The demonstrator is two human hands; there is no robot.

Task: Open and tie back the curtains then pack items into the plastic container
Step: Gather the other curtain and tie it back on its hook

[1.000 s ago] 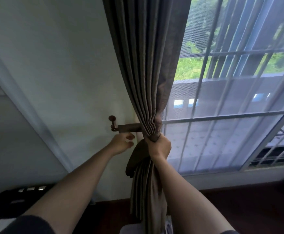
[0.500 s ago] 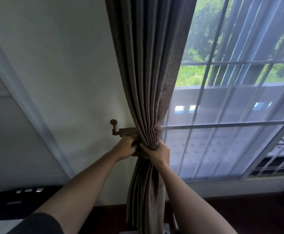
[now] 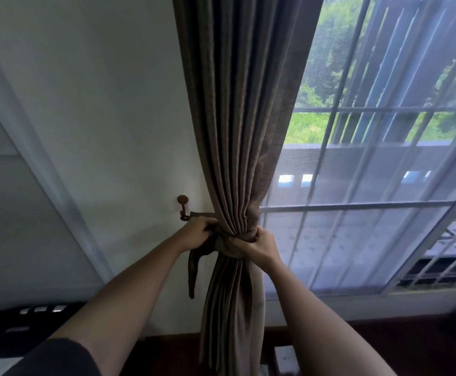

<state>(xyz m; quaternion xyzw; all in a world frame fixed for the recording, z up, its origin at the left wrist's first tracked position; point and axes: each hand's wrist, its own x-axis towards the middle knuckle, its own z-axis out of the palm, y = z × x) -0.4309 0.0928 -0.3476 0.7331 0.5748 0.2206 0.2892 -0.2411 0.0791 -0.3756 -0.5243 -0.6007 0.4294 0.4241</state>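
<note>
Window (image 3: pixel 370 185): big pane w/ bars, right of frame, greenery outside.
Wall (image 3: pixel 99 118): pale, left of window.
Curtain (image 3: pixel 237 131): brown, gathered into tight pleats at window's left edge, cinched at waist ht.
Tie-back (image 3: pixel 194 270): brown band wrapped round the cinch; loose end hangs down left of curtain.
Right hand (image 3: pixel 256 244): fist closed on band at curtain front.
Left hand (image 3: pixel 198 233): fingers closed on band nr wall.
Hook (image 3: pixel 183 207): dark metal, on wall just above left hand.

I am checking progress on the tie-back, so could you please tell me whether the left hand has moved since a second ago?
Yes. The left hand rose toward the wall hook, now just below it.
</note>
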